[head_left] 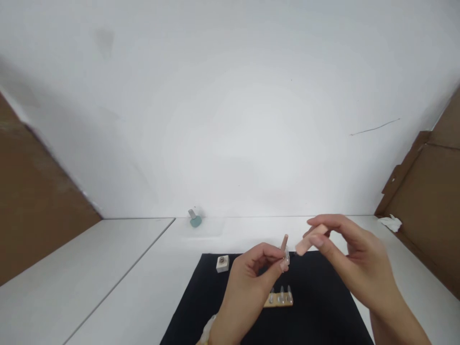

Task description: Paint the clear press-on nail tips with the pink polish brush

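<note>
Above the black mat (187,326): pinch hold on stick and block

Over the middle of the mat, your left hand (247,292) pinches a slim tan stick (284,242) between thumb and fingertips. A clear plastic peg (286,256) sits at the pinch, and the stick stands nearly upright. Your right hand (354,254) is curled rather than spread, with its thumb and fingers pinching a flat peach block (312,239), possibly a nail buffer. The free end of the block lies just beside the peg; from this view, you cannot tell whether they touch.

Current step, by judgement: both hands are engaged in close work, with the held pieces facing each other. The next move calls for steady pinches, because both pieces are small and could slip.

Check the surrounding items. A wooden strip (278,301) with upright clear pegs (282,294) lies on the mat below your hands. A white cube (222,263) with a ring-shaped fitting stands to the left. Beyond the mat, a teal nail-polish bottle (195,220) stands on the white table (118,273), and a crumpled tissue (391,223) lies at the far right.

Labels: you can read no brand or writing on any item; any markings are too small to tell.
</note>
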Motion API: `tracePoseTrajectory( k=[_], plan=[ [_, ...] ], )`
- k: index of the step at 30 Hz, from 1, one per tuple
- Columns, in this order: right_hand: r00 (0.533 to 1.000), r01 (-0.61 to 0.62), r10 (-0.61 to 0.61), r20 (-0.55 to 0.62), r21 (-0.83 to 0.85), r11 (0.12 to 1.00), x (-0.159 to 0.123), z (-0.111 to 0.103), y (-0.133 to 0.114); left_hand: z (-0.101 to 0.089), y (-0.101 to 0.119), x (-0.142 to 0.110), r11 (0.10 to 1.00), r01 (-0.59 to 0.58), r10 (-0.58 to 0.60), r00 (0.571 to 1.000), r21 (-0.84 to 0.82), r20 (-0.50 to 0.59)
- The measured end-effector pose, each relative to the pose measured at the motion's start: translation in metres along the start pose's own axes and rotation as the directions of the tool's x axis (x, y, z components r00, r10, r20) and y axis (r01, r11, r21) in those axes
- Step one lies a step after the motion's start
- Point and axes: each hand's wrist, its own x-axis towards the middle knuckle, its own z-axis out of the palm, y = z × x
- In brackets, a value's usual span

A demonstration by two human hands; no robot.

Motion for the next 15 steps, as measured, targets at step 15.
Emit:
tracePoseTrajectory(
  k=[15],
  plan=[
    [0.993, -0.103, 0.105, 0.06, -0.03, 0.994, 0.0019, 0.0053, 0.0036, -0.0038, 0.0032, -0.0005, 0.989, -0.08, 0.078, 0.997, 0.126, 0.023]
  ],
)
